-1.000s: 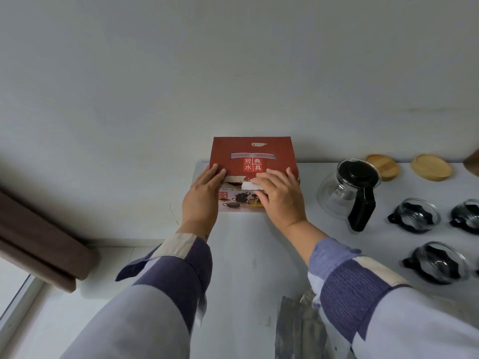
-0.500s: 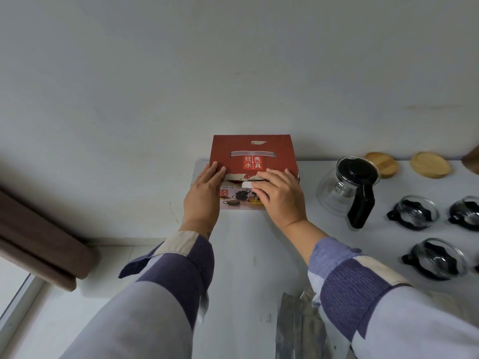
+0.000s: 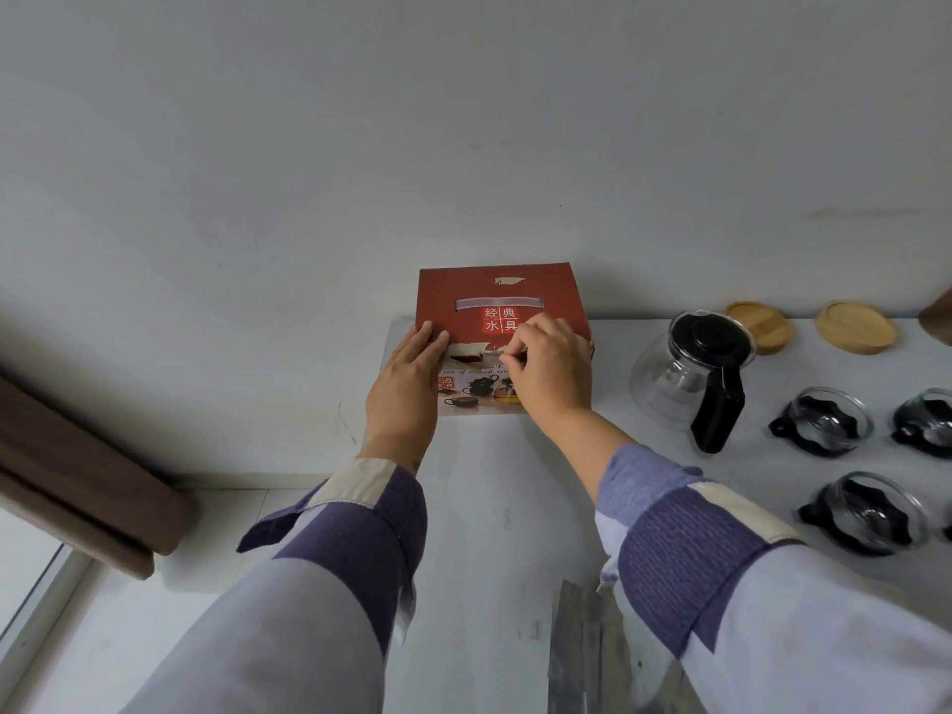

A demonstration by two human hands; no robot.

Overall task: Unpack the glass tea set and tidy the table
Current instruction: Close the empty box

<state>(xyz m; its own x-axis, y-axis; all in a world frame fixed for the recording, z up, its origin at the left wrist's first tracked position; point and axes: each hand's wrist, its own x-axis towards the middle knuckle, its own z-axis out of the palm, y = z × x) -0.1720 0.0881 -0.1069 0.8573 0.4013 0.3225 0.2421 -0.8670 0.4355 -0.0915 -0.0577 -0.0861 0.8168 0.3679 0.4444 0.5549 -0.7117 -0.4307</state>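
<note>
- The white desk [image 3: 494, 507] stands against a pale wall.
- The red tea set box [image 3: 497, 306] sits at the desk's far left edge, against the wall.
- The glass teapot [image 3: 693, 371] stands to its right, with glass cups [image 3: 824, 422] and wooden lids [image 3: 855, 327] beyond.
- The left hand [image 3: 407, 383] lies flat, fingers loose, on the box's left front.
- The right hand [image 3: 551, 373] pinches a torn flap at the box's front edge.

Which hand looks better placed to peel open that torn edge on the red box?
The right hand: its fingertips pinch at the torn edge of the red box, while the left hand lies flat, steadying the box.
</note>
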